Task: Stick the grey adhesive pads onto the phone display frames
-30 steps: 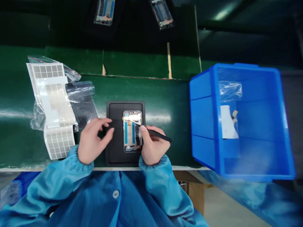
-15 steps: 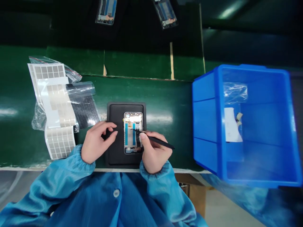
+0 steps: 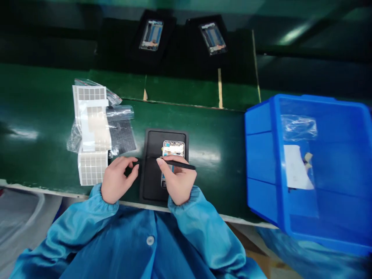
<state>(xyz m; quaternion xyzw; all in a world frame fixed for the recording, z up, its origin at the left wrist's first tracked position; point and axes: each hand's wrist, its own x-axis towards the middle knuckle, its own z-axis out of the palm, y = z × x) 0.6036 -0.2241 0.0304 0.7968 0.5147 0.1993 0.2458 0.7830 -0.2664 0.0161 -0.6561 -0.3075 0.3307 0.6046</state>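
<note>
Right hand (image 3: 178, 182) grips slim black tweezers (image 3: 177, 164) over an open silver phone frame (image 3: 172, 161) on a black rubber mat (image 3: 151, 182); left hand (image 3: 116, 179), fingers curled and holding nothing, rests beside it.

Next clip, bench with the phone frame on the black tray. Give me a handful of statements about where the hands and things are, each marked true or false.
1. The right hand holds a thin black tool over the phone frame. True.
2. The phone frame lies on a black tray. True.
3. The blue bin stands to the left of the tray. False: it stands to the right.
4. The left hand rests on the sheets of grey squares. False: it lies at the tray's left edge, beside the sheets.
5. Two more phone frames lie on dark trays at the far side. True.
</note>
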